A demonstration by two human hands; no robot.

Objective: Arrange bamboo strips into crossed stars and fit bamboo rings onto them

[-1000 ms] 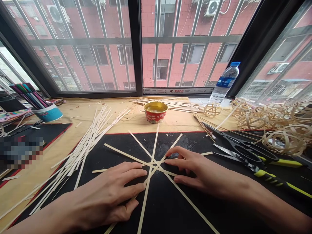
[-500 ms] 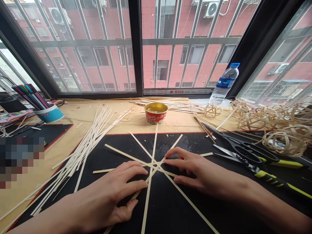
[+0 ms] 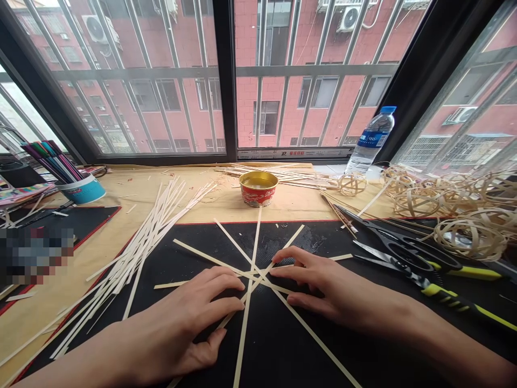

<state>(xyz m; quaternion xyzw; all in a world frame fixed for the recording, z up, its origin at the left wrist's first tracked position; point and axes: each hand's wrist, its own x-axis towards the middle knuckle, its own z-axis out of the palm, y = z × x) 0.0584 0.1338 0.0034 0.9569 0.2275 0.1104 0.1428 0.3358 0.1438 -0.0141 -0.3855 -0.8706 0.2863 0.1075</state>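
Both hands lie palm-down on the black mat (image 3: 283,350). The left hand (image 3: 186,323) has its fingers slightly apart, pressing flat. The right hand (image 3: 323,285) has its fingers spread, tips down. Between them the crossed bamboo strips (image 3: 253,272) fan out star-wise on the mat, the longest running near-to-far towards the red bowl (image 3: 258,188), with loose strips (image 3: 149,237) to the left.
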